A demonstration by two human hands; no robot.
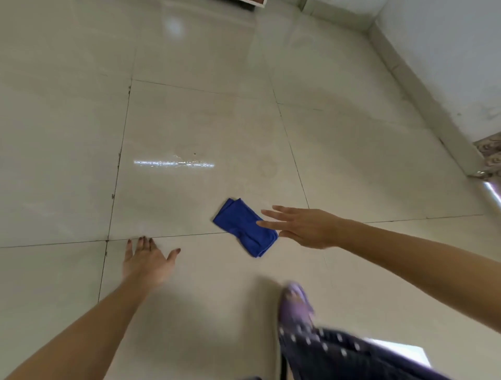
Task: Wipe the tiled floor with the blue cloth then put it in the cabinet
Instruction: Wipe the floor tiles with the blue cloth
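Note:
A folded blue cloth (242, 226) lies flat on the pale tiled floor (189, 122), across a grout line. My right hand (301, 226) is stretched out with its fingers apart, its fingertips over the cloth's right edge; it grips nothing. My left hand (147, 261) hangs open over the floor to the left of the cloth, palm down, well apart from it. A wet streak (173, 163) glints on the tile beyond the cloth. No cabinet can be made out for certain.
A wall with a tiled skirting (423, 95) runs along the right side. A patterned mat (490, 154) lies at the right edge. My foot in a purple slipper (295, 303) and a dotted dark trouser leg (339, 352) are near the bottom. A white furniture edge (252, 2) shows at the top.

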